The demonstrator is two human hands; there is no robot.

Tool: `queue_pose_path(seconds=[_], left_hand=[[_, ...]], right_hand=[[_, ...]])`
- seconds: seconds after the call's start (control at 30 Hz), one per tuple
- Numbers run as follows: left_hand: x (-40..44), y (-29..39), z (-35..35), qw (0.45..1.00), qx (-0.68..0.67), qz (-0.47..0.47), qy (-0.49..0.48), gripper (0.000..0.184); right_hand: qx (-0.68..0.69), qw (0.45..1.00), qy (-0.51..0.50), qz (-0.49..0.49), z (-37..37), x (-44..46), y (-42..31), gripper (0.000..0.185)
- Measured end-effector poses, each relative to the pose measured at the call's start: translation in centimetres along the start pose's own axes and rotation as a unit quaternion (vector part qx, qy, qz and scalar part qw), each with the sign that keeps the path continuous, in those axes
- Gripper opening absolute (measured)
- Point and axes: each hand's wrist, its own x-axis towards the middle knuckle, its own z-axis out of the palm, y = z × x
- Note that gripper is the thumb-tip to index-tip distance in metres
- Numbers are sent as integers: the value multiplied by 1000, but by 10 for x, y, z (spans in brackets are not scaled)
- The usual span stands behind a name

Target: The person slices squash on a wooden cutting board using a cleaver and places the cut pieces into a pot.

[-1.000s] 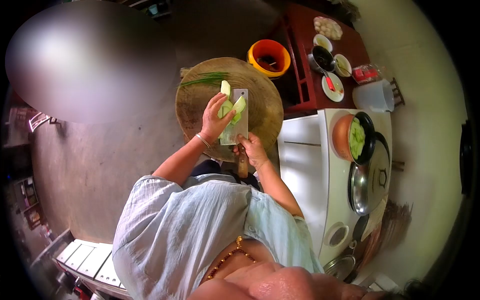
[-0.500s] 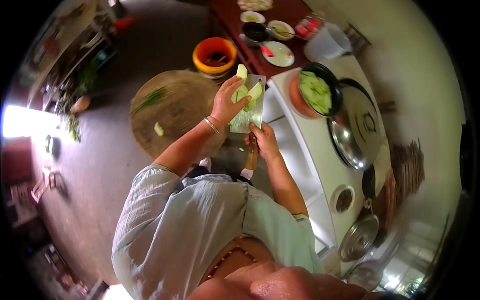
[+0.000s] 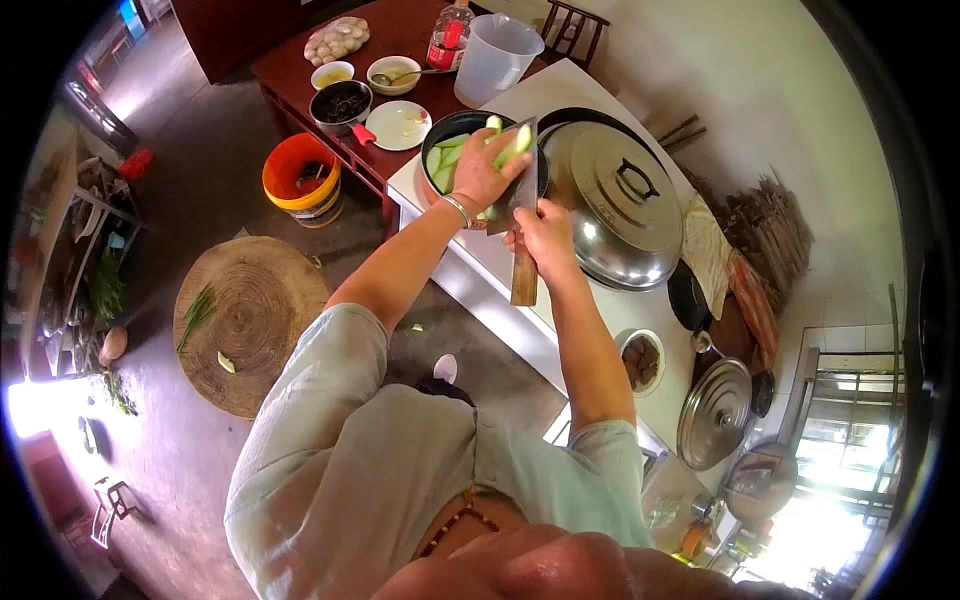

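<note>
My left hand (image 3: 480,178), with a silver bangle at the wrist, presses pale green gourd-like slices (image 3: 517,146) against the cleaver blade (image 3: 525,192). My right hand (image 3: 546,238) grips the cleaver's wooden handle (image 3: 523,278). The blade is tilted on edge over a dark-rimmed round vessel (image 3: 462,122) on the white counter. More green slices (image 3: 444,164) lie inside that vessel, partly hidden by my left hand.
A large lidded wok (image 3: 610,190) stands right of my hands. A wooden chopping block (image 3: 250,320) sits lower left, bearing green stalks and one slice. An orange bucket (image 3: 300,185) stands on the floor. Bowls, a white plate (image 3: 398,125) and a plastic jug (image 3: 495,60) fill the red table.
Both hands have carried the cleaver and slices from beside the chopping block to above the vessel on the counter. The blade has tipped from flat to steep. The view has turned right.
</note>
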Motion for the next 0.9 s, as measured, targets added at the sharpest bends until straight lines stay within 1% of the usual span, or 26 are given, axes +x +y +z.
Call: queue_pose_path(seconds=[0.03,0.07,0.17,0.2,0.23,0.3,0.37,0.4,0.43,0.47,0.5,0.53,0.57,0.6,0.63,0.67,0.73,0.77,0.8,0.83,0.9], left_hand=[[0,-11,9,999,17,-28,4,50],[-1,-24,16,997,31,-65,-5,44],[-8,-61,13,991,133,8,-14,32],[-4,-53,0,994,86,54,27,27],[2,-40,-22,997,55,37,27,26],[-5,-22,-75,1000,-2,-4,29,24],[-30,-40,-133,997,60,-27,40,17],[-50,-38,-166,992,71,-84,56,17],[-71,-39,-203,983,86,-142,77,16],[-101,-58,-243,969,175,-162,65,17],[-132,-66,-282,938,242,-243,57,20],[-163,-70,-320,904,310,-290,51,23],[-193,-74,-354,865,371,-337,44,25],[-228,-85,-385,838,385,-383,48,27],[-262,-96,-413,813,394,-426,52,29],[-290,-103,-437,777,392,-491,41,31],[-323,-101,-456,765,394,-508,24,33],[-339,-100,-465,761,394,-516,12,33],[-324,-82,-459,747,397,-534,21,34],[-319,-78,-455,738,409,-537,24,35],[-323,-81,-456,742,427,-516,6,36]], right_hand=[[-11,1000,4,-2,-5,-2,2,15],[-32,999,-8,12,-15,-6,6,14],[-45,998,35,-24,-37,-27,16,15],[-39,998,55,-19,-41,-38,10,16],[22,997,67,-10,-47,-45,15,16],[33,993,108,30,-63,-53,33,19],[56,995,75,16,-68,-74,53,18],[69,995,50,51,-71,-88,60,21],[64,992,14,105,-76,-102,71,20],[44,995,8,90,-76,-114,96,19],[17,988,-9,151,-66,-130,90,19],[-36,986,-36,159,-70,-139,114,20],[-25,985,-53,165,-68,-148,138,21],[-87,976,-65,186,-64,-158,151,21],[-69,972,-85,207,-62,-167,174,19],[-38,968,-77,238,-54,-175,191,18],[10,954,-58,295,-35,-189,212,14],[31,949,-59,307,-28,-192,222,14],[54,944,-56,319,-14,-194,224,13],[79,939,-50,331,-1,-197,228,13],[59,941,-56,329,15,-204,234,13]])
